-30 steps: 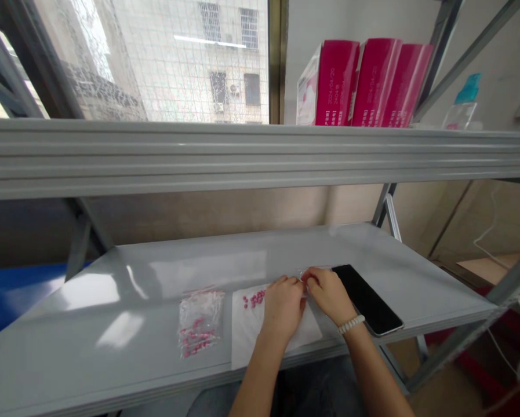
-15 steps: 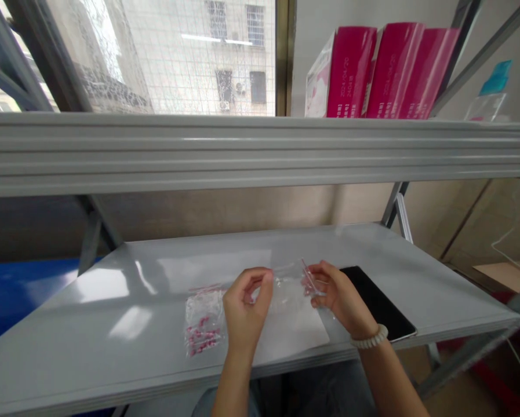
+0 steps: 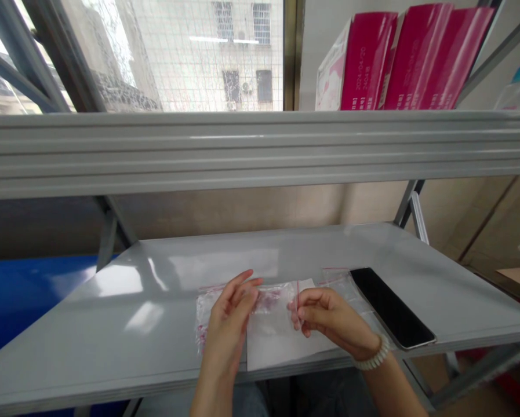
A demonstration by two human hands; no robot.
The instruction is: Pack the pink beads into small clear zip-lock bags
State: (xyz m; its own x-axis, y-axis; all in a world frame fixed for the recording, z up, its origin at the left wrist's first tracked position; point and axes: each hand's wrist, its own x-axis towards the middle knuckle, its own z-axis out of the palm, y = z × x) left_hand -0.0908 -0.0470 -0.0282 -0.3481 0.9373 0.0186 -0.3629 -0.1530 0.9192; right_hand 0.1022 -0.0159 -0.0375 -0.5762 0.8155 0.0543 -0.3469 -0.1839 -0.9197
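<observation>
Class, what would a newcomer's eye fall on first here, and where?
Probably the bright pink boxes standing at upper right on the grey shelf. Next, low in the middle, the right hand pinching a clear bag above a white sheet, with the left hand at the bag's other end. A flat black device lies on the table to their right.

We hold our bare left hand [image 3: 230, 313] half upright, fingers [image 3: 237, 284] fanned and thumb [image 3: 244, 306] raised beside them; our bare right hand [image 3: 335, 321] faces inward, thumb pinched against curled fingers, both bare forearms [image 3: 214, 388] reaching forward, wrists [image 3: 225, 350] well apart
</observation>
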